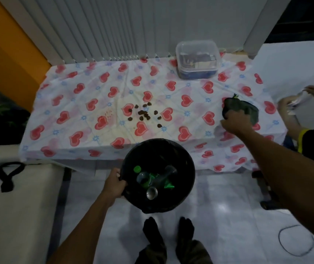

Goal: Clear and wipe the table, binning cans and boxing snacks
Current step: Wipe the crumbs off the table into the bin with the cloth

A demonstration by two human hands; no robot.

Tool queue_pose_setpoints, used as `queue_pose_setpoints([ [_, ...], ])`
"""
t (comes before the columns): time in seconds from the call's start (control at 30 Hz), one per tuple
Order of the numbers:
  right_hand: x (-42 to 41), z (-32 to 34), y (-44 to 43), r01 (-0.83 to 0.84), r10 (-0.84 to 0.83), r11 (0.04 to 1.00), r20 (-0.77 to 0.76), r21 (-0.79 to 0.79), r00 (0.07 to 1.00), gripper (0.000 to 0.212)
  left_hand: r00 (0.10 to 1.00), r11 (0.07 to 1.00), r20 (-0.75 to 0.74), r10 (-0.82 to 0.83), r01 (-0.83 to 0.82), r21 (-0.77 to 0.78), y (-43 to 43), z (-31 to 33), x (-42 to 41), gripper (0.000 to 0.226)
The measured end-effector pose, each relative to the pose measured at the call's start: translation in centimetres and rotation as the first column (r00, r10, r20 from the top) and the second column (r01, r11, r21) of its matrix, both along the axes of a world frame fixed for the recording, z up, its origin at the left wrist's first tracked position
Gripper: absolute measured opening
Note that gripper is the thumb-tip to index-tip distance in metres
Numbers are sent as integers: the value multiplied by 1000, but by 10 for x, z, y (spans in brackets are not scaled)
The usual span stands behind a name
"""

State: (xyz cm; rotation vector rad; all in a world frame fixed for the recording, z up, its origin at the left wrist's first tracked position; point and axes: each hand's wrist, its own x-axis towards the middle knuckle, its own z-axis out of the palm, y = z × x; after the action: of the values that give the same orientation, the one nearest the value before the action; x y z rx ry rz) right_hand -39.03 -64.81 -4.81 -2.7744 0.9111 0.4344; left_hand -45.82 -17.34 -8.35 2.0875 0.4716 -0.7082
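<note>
A table under a white cloth with red hearts (99,96) stands in front of me. Several small brown snack pieces (144,113) lie scattered at its middle. My right hand (235,121) grips a dark green cloth (245,109) lying on the table's right side. My left hand (115,184) holds the rim of a black-lined bin (182,164) just below the table's front edge. Inside the bin are a silver can (152,193) and green plastic bottles (144,178). A clear plastic box with its lid on (198,60) sits at the back right.
Another person's hands (293,101) hold something pale at the right edge. A white wall or ledge lies right, an orange wall left. A pale bench with a black strap (5,176) is at lower left. A cable loop (296,241) lies on the tiled floor.
</note>
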Motion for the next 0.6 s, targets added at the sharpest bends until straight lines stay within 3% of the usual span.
queue_pose_setpoints([
  [0.1, 13, -4, -14, -44, 35, 996, -113, -81, 993, 43, 1000, 999, -15, 20, -21, -29, 4, 3, 3, 34],
  [0.2, 22, -8, -20, -2, -20, 986, -130, -166, 991, 42, 1000, 999, -24, 12, -13, -50, 8, 6, 9, 33],
  [0.37, 35, -26, -38, -40, 11, 992, -238, -118, 971, 54, 998, 998, -45, 43, -45, -45, 13, 8, 14, 35],
  [0.5, 32, -28, -44, -76, 52, 987, -170, -138, 984, 38, 998, 996, -45, 47, -50, -72, 12, 11, 16, 31],
  [0.6, 24, -19, -30, -113, 107, 963, -36, -243, 994, 31, 999, 996, -35, 17, -20, -88, 13, 11, 14, 31],
])
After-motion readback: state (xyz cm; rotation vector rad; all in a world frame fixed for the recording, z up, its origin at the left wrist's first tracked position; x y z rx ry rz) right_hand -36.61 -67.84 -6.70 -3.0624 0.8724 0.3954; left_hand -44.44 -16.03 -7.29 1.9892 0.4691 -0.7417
